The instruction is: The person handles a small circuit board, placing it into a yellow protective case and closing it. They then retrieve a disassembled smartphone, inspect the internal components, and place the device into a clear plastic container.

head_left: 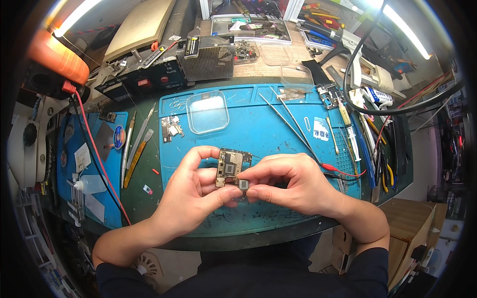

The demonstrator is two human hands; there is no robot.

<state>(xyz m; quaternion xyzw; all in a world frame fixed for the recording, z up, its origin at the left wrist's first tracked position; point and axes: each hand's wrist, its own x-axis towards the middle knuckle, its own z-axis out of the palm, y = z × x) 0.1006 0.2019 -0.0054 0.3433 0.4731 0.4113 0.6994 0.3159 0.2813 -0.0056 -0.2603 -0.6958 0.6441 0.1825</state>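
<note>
Over the blue work mat point(198, 141), my left hand point(191, 191) is closed around the edge of a small phone circuit board point(231, 163). Its face is turned up, with a square chip outline and metal shields showing. Between the thumb and forefinger of my right hand point(293, 184) is a small square chip point(243, 185) with a grey centre. It sits at the board's lower right corner; whether it touches the board I cannot tell. My left thumb tip lies close beside the chip.
A clear plastic lid point(208, 111) lies behind my hands. Long tweezers point(288, 119) and a cotton swab point(332, 135) lie to the right, near red and black test leads point(343, 170). Left are a craft knife point(138, 158) and a squeeze bottle point(90, 185). A finned metal block point(206, 57) stands behind.
</note>
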